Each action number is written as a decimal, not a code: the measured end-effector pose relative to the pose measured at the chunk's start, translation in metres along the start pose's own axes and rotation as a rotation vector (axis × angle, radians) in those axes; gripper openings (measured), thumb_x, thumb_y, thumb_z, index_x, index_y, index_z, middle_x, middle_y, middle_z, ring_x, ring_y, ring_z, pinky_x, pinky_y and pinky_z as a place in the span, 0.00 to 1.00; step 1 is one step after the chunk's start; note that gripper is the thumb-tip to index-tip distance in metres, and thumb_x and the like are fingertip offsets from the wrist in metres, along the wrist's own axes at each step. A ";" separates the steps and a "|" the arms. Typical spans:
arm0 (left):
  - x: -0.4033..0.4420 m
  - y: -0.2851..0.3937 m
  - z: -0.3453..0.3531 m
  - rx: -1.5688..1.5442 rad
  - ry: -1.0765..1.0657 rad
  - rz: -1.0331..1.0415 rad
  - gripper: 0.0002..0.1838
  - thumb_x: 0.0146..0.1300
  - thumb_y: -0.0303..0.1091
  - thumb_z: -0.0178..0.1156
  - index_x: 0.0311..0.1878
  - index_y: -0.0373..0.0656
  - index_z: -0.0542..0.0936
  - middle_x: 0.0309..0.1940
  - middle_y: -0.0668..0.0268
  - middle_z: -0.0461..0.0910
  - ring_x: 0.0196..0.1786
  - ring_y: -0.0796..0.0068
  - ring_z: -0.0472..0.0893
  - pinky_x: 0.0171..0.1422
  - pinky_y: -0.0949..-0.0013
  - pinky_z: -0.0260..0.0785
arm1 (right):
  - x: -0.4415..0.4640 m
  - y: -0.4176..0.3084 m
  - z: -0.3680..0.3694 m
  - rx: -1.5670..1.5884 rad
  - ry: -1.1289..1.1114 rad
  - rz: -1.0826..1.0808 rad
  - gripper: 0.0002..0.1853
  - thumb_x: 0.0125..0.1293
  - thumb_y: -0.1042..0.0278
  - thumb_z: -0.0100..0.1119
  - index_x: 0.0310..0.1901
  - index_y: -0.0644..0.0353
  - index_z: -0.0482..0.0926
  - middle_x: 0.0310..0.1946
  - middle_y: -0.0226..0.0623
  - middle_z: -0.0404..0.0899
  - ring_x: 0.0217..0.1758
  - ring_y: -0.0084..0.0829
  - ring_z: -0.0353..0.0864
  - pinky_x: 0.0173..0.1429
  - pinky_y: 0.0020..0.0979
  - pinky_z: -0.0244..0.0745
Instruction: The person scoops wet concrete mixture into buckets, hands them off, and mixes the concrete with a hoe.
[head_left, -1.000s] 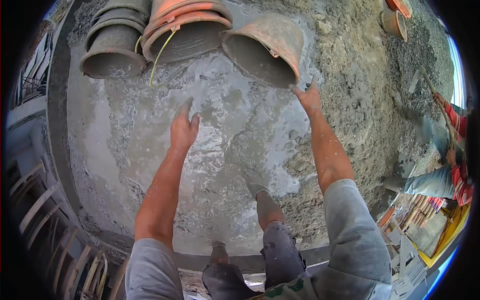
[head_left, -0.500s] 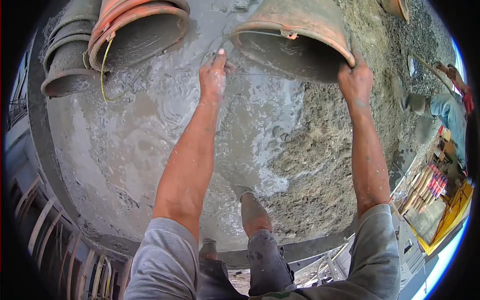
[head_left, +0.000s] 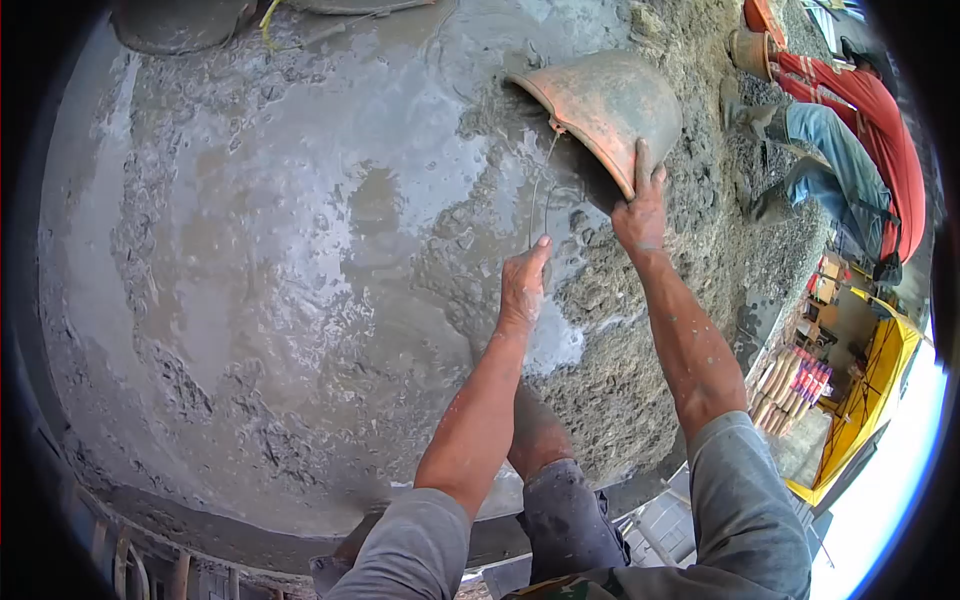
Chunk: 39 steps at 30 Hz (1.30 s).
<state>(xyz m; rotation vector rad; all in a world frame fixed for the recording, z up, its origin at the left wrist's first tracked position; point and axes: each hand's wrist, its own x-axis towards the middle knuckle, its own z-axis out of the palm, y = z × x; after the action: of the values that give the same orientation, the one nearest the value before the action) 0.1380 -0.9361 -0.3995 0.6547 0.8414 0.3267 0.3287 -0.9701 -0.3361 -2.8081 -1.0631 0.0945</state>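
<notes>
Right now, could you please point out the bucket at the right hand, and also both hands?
Bucket (head_left: 622,105), head view: middle of its outer wall.
Right hand (head_left: 641,214), head view: middle of the hand, below the fingers.
Left hand (head_left: 523,286), head view: middle of the hand, below the thumb.

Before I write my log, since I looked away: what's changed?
The bucket moved rightward, away from the stacked buckets. The right hand took hold of its rim, the left hand its handle. A co-worker now bends toward another bucket. Stacked buckets stayed put.
</notes>
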 end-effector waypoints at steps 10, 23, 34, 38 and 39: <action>-0.220 -0.048 -0.211 0.197 0.200 0.228 0.20 0.69 0.36 0.49 0.22 0.33 0.69 0.15 0.64 0.64 0.21 0.75 0.63 0.31 0.67 0.59 | -0.184 -0.166 0.056 0.170 -0.233 -0.342 0.43 0.52 0.86 0.50 0.71 0.44 0.53 0.67 0.55 0.57 0.71 0.59 0.50 0.68 0.47 0.60; -0.473 0.034 -0.263 0.482 0.748 0.118 0.25 0.66 0.49 0.52 0.24 0.35 0.73 0.14 0.58 0.67 0.18 0.65 0.67 0.27 0.63 0.61 | -0.402 -0.304 0.043 0.493 -0.713 -0.292 0.47 0.49 0.85 0.46 0.72 0.39 0.50 0.64 0.56 0.63 0.69 0.56 0.57 0.64 0.38 0.65; -0.505 0.209 -0.197 0.104 0.923 -0.255 0.23 0.61 0.51 0.56 0.32 0.36 0.81 0.18 0.69 0.69 0.25 0.79 0.68 0.31 0.67 0.60 | -0.352 -0.319 -0.013 0.364 -1.245 0.027 0.33 0.46 0.76 0.57 0.60 0.56 0.72 0.46 0.46 0.80 0.47 0.40 0.79 0.49 0.35 0.72; -0.567 0.254 -0.183 -0.240 0.978 -0.100 0.20 0.61 0.47 0.57 0.38 0.36 0.82 0.15 0.80 0.59 0.20 0.85 0.59 0.26 0.75 0.50 | -0.346 -0.336 -0.100 0.439 -1.208 -0.096 0.30 0.46 0.73 0.61 0.56 0.61 0.73 0.45 0.48 0.80 0.48 0.42 0.79 0.50 0.38 0.72; -0.587 0.267 -0.177 -0.267 0.978 -0.063 0.19 0.61 0.47 0.58 0.38 0.37 0.82 0.15 0.80 0.59 0.20 0.85 0.58 0.26 0.76 0.50 | -0.351 -0.339 -0.123 0.468 -1.224 -0.083 0.30 0.46 0.73 0.61 0.56 0.62 0.74 0.45 0.48 0.80 0.48 0.42 0.80 0.49 0.38 0.72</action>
<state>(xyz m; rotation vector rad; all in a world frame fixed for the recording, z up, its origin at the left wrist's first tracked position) -0.3743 -0.9624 0.0288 0.1809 1.7067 0.7103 -0.1424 -0.9641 -0.1597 -2.0986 -1.0548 1.9092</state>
